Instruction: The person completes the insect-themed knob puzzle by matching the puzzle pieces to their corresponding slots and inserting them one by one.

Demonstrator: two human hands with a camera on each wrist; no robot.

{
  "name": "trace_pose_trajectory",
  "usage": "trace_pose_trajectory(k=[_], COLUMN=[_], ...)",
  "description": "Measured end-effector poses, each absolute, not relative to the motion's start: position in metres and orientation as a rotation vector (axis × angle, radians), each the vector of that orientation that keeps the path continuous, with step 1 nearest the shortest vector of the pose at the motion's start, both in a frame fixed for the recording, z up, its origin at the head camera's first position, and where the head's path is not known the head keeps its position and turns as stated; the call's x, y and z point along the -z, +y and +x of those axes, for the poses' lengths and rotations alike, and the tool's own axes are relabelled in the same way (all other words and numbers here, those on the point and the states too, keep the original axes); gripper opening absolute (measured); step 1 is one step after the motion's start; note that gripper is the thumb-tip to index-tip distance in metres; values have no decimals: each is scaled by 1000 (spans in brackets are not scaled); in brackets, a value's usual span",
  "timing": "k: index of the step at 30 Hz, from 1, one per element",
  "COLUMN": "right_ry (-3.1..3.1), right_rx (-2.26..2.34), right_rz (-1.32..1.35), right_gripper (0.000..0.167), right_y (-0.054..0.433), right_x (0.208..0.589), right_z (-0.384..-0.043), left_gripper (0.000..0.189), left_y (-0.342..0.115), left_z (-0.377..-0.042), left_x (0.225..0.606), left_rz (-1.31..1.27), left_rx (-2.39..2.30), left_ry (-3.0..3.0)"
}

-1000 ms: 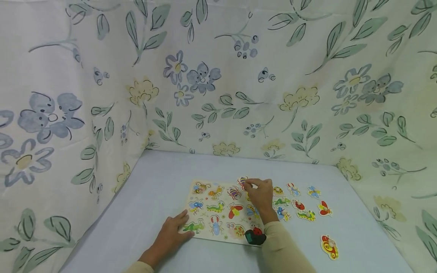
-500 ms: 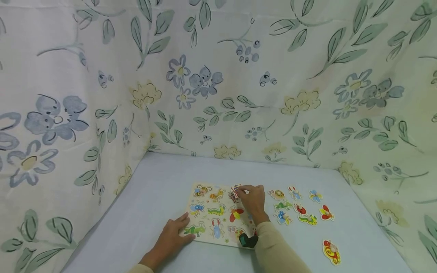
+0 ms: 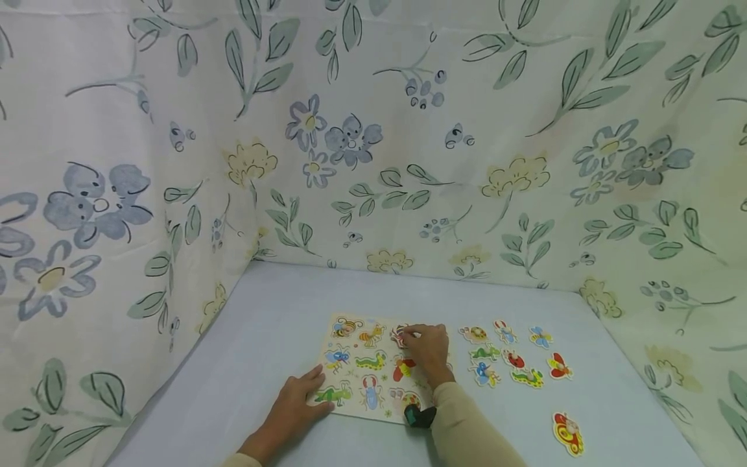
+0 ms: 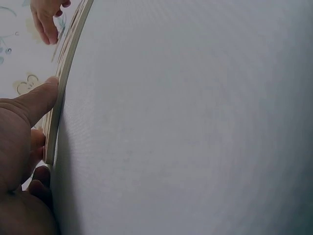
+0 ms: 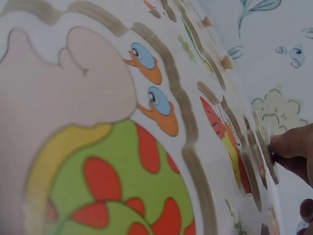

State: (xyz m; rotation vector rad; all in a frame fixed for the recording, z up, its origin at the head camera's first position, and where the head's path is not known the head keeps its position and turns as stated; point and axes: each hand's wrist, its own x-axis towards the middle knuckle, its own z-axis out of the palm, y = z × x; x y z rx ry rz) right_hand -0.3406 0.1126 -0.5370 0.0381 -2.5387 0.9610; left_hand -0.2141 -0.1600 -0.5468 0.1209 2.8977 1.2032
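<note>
The right hand (image 3: 428,350) pinches a spider piece (image 3: 397,335) at the puzzle board (image 3: 351,374). The left hand (image 3: 294,397), fingers extended, touches the board's corner.

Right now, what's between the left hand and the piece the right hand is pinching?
Between the left hand and the pinched piece: the puzzle board's face, including its green caterpillar picture. Head view shows it.

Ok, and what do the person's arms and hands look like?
The left hand and right hand wear no gloves. The right sleeve is plain pale beige, as is the visible bit of the left sleeve. A small black device with a teal patch shows at the right wrist. No cables are visible.
</note>
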Motion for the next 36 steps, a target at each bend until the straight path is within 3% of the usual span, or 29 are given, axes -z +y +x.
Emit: trace_pose_trajectory(k=[36], right_ry=[-2626], right_rx=[-991], right_rz=[20], right_gripper=[8], right_y=[112], right_x=[541], right_z=[-339], left_gripper=[67], left_y=[-158], left_z=[-213], left_x=[544], left_rz=[91], left_rx=[-1171], left_ry=[2903])
